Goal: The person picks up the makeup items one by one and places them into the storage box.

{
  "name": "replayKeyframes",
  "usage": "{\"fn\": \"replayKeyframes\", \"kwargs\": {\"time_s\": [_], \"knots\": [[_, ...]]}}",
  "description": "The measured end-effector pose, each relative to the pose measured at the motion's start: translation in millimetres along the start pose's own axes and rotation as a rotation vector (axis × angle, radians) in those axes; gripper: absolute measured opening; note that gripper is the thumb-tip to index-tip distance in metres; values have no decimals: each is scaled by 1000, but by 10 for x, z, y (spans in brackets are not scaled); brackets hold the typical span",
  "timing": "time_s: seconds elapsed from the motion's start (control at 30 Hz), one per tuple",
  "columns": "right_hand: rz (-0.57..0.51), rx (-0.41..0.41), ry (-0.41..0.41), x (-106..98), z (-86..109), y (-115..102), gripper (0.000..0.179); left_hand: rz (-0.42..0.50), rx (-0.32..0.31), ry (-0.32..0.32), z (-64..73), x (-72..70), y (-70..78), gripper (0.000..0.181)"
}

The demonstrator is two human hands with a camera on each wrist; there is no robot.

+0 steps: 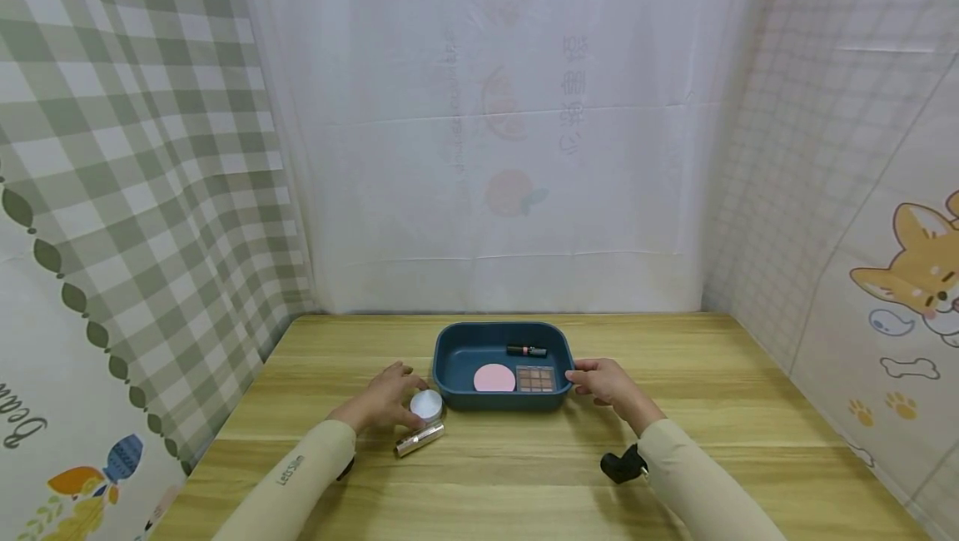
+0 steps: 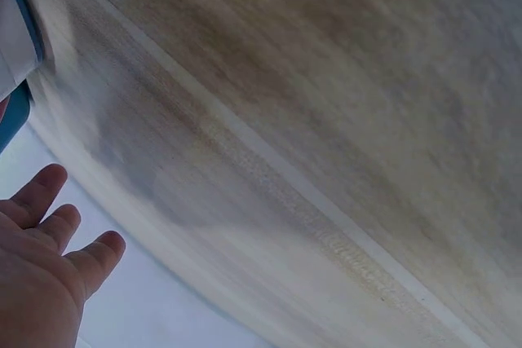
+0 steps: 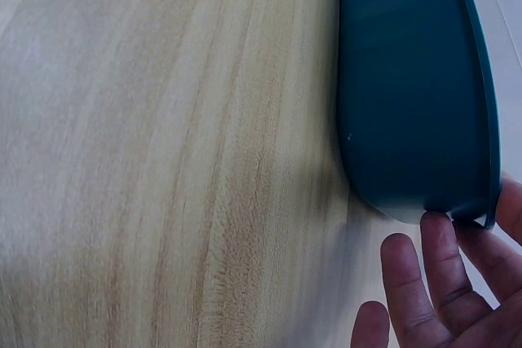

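Jar (image 1: 426, 404) sits at three o'clock from the left hand (image 1: 384, 398), between its parted thumb and fingers; whether they grip it, I cannot tell. Tube (image 1: 419, 439) lies at the jar's six o'clock. Right hand (image 1: 608, 383) pinches the tray (image 1: 502, 400), at its nine o'clock.

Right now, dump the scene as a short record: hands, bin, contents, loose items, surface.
left hand: at white jar, thumb and fingers to either side; firm grip unclear
right hand: holds blue bin by its right end
bin contents: black tube, lying at the back; pink disc and pan palette, side by side at the front
outside bin: white jar; silver tube, lying on the jar's near side
surface: wood-grain table
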State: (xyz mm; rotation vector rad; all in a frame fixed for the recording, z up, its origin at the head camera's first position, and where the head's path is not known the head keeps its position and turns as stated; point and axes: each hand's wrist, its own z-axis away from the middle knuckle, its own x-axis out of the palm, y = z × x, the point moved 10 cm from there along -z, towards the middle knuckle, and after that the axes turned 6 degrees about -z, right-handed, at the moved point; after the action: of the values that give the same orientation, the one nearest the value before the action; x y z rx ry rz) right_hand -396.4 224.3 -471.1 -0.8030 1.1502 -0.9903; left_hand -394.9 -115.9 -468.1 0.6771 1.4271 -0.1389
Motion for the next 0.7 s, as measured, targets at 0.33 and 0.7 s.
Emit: {"fn": "replayKeyframes", "kwargs": {"time_s": [0.33,0.7], "knots": [[-5,11,-3,0,10,0,43,38,-3,67,21,-114,-96,49],[-6,16,4,-3,-8,29,41,50,-35,101,-25,-308,-146,48]]}}
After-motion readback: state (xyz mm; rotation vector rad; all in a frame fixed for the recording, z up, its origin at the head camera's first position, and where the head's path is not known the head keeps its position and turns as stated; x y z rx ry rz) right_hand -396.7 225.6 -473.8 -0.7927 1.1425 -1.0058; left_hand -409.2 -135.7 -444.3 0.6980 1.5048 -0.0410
